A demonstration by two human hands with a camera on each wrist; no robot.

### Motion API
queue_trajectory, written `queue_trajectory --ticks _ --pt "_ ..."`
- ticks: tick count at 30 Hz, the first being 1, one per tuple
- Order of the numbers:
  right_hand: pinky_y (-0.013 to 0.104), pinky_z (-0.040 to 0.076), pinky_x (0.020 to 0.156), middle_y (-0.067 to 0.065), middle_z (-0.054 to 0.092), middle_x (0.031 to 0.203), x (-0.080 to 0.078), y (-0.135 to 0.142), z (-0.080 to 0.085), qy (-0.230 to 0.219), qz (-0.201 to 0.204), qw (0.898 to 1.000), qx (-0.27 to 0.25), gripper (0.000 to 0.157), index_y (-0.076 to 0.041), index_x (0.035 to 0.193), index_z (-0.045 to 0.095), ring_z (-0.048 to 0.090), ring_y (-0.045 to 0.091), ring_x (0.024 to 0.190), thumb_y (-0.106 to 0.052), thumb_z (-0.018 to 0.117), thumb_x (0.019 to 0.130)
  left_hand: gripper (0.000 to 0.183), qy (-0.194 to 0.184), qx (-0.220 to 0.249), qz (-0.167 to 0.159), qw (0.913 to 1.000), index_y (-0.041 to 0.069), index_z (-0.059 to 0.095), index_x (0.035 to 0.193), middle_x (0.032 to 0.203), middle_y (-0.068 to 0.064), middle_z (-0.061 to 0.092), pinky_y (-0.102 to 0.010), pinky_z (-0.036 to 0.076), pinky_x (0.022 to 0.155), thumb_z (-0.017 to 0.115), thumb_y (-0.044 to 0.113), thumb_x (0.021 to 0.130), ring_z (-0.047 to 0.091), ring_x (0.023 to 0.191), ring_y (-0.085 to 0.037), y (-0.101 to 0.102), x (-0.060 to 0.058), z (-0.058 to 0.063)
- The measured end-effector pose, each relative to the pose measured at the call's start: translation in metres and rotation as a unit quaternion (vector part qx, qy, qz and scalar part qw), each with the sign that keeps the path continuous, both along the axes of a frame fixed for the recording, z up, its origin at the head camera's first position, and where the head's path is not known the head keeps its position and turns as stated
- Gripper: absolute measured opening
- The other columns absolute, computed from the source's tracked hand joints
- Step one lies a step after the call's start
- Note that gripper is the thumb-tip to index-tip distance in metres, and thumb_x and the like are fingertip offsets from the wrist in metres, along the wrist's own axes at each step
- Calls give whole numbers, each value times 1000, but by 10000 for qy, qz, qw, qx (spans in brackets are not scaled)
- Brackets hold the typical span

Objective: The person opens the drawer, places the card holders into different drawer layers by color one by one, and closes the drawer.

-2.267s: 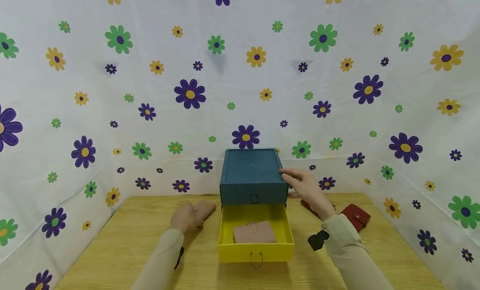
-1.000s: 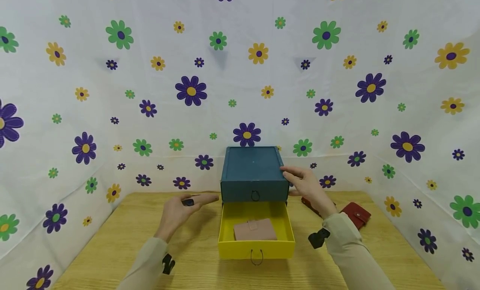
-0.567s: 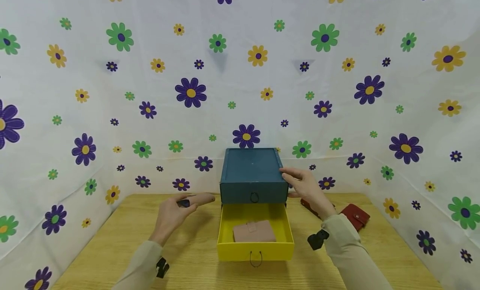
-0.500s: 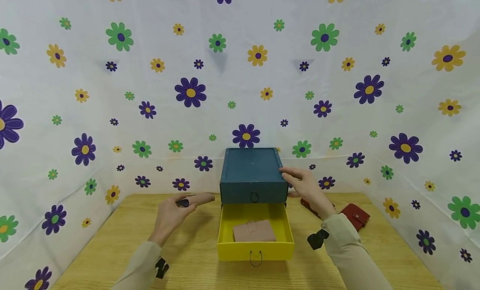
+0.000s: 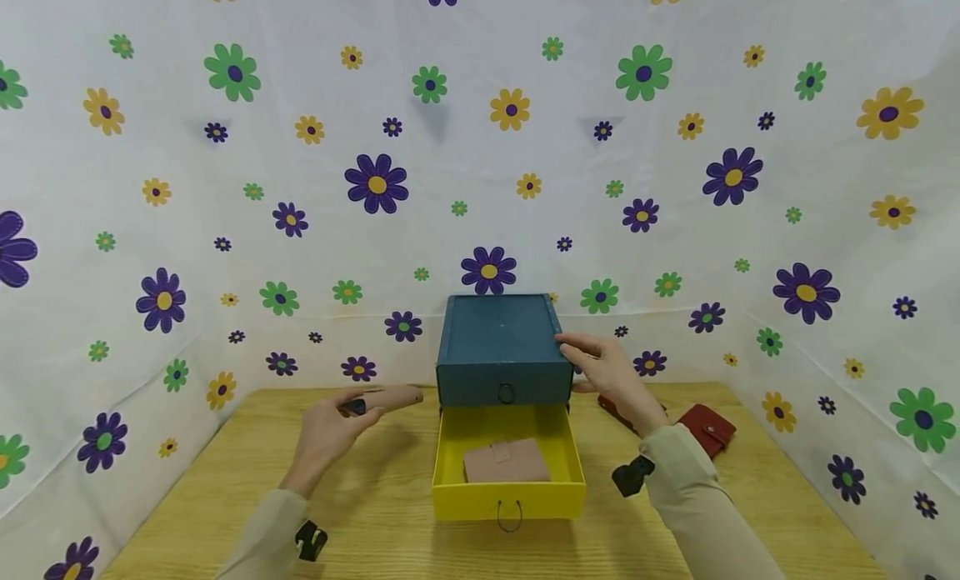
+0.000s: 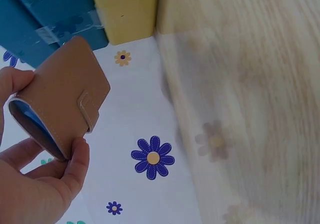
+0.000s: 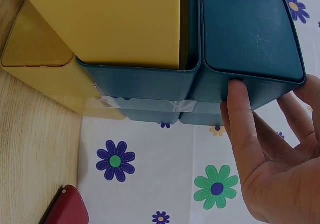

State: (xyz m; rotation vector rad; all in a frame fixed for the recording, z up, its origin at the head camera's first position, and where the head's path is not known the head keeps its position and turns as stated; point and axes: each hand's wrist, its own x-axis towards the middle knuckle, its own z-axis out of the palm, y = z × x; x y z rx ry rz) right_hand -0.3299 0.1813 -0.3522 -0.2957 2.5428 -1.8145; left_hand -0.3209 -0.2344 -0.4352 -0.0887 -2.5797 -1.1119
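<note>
My left hand (image 5: 324,434) pinches a pinkish-tan wallet (image 6: 70,86) with a strap closure, held above the table left of the box. In the left wrist view its side shows a blue lining; thumb and fingers hold one end. My right hand (image 5: 609,378) touches the right side of the blue drawer box (image 5: 501,330), its fingers against the upper edge, fairly straight. Below the blue front, a yellow drawer (image 5: 508,503) stands pulled out. Inside it lies another pinkish-tan wallet (image 5: 507,462) with a strap.
On the right of the wooden table (image 5: 375,530) lies a red wallet (image 5: 705,428) with a snap strap. A second dark red item (image 5: 611,407) is partly hidden behind my right hand. A flower-printed cloth (image 5: 487,213) hangs behind and at both sides.
My left hand has risen from beside the box with the wallet and drifted a little left. My right hand stays at the blue box. The open drawer has not moved.
</note>
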Motion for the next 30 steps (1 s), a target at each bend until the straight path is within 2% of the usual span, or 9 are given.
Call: queue_trajectory --ticks 3,7,13,18,22,26,30 --pt "52 53 91 15 41 153 0 -1 0 27 24 10000 -19 42 -16 143 52 46 42 134 -29 50 103 57 -32 48 -60 10000 3 63 128 100 -19 71 -26 47 53 74 38 85 57 67 -16 -4 2 4" --pt "53 53 91 15 41 153 0 -1 0 6 16 10000 -51 42 -16 143 53 45 42 135 -29 51 103 58 32 183 -204 9996 3 64 128 104 -18 71 -24 49 57 75 40 85 62 77 -20 -10 3 4" --pt "52 53 91 15 41 153 -1 -1 0 -39 24 10000 -25 42 -16 143 53 47 43 133 -29 51 103 52 622 146 -455 9969 5 67 125 116 -18 70 -25 53 71 77 37 84 69 98 -30 -16 7 4" --pt "54 51 92 16 42 152 0 -1 0 -4 4 10000 -25 42 -15 143 52 48 43 132 -28 50 103 49 1005 26 -750 9921 8 68 123 121 -13 69 -29 54 84 79 34 83 69 104 -28 -18 9 11" --pt "52 52 91 16 40 153 0 -1 1 -42 8 10000 -41 42 -15 144 51 46 43 134 -28 50 103 48 1137 61 -910 9893 6 67 123 123 -12 68 -20 51 86 80 30 82 68 107 -27 -20 12 14" --pt "52 53 90 15 40 154 1 -2 1 -59 19 10000 -68 42 -15 144 51 44 43 135 -28 50 103 47 1149 240 -1102 9870 4 67 122 124 -13 67 -11 48 85 80 26 83 66 109 -29 -24 15 17" --pt "51 53 90 15 40 154 1 -2 1 -50 21 10000 -65 42 -15 144 51 44 43 135 -27 50 103 47 920 467 -1349 9855 3 66 125 129 -16 64 -10 49 84 78 25 84 63 115 -33 -28 16 21"
